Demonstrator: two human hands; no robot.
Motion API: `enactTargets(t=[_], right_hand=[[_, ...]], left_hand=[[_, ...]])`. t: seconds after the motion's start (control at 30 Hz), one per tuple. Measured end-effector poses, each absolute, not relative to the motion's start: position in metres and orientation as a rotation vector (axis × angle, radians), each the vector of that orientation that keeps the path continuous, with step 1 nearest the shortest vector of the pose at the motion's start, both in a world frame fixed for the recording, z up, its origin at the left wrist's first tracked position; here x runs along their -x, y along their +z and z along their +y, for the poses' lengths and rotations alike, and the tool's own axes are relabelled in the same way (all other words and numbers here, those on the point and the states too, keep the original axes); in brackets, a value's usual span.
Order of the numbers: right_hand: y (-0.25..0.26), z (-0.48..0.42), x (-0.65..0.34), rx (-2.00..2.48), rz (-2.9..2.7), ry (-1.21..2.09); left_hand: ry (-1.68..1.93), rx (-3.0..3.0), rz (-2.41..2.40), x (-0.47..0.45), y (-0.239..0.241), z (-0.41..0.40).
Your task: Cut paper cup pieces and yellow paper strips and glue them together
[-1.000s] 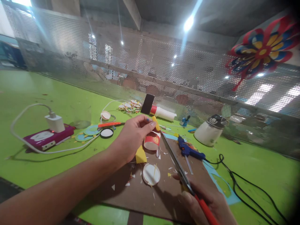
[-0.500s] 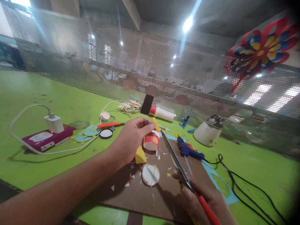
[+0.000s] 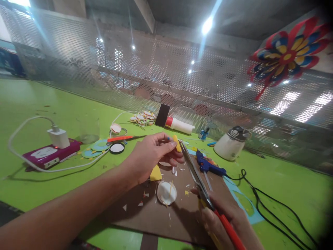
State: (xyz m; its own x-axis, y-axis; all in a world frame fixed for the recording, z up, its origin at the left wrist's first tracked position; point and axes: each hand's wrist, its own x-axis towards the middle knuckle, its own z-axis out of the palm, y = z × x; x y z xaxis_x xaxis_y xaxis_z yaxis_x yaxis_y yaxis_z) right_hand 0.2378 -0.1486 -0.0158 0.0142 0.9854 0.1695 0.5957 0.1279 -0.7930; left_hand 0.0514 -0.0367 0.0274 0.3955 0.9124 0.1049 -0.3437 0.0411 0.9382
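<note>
- A small yellow paper piece (image 3: pixel 177 143) is pinched between the thumb and forefinger of the left hand (image 3: pixel 153 152); it is held raised above the far edge of a brown board (image 3: pixel 135 211), and its lower end is ridged.
- The other fingers of that hand are spread loosely beneath the piece.
- A pair of scissors (image 3: pixel 193 170) with red handles is gripped in the right hand (image 3: pixel 226 218), whose fingers are closed around the handles.
- The scissor tips are aimed away from the body and brought just beside the yellow piece; whether it is touched by them cannot be told.
- On the board, a white disc (image 3: pixel 167 193) crossed by a thin yellow strip is laid below the left hand.
- A yellow sheet (image 3: pixel 156 173) is partly hidden by the left hand, and small paper scraps are scattered about.
- To the right of the scissors, a blue glue gun (image 3: pixel 210 166) is rested near the board's far corner.
- Light blue paper (image 3: pixel 256 217) is seen protruding from the board's right edge.
- The board is supported by a green surface (image 3: pixel 26 104), on which a purple power strip (image 3: pixel 52 153) is placed at the left.
</note>
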Motion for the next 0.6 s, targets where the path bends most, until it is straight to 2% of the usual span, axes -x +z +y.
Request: enactTargets(t=[0.1,0.6], right_hand=[[-0.021,-0.148,-0.241,1.556,-1.636,0.762],[-0.029,-0.145,-0.244,1.519,-1.693,0.658]], left_hand=[[1.086,-1.159,0.639,-0.051,0.028,-0.037],[0.988,-1.170,0.609,-0.055,0.026,-0.041]])
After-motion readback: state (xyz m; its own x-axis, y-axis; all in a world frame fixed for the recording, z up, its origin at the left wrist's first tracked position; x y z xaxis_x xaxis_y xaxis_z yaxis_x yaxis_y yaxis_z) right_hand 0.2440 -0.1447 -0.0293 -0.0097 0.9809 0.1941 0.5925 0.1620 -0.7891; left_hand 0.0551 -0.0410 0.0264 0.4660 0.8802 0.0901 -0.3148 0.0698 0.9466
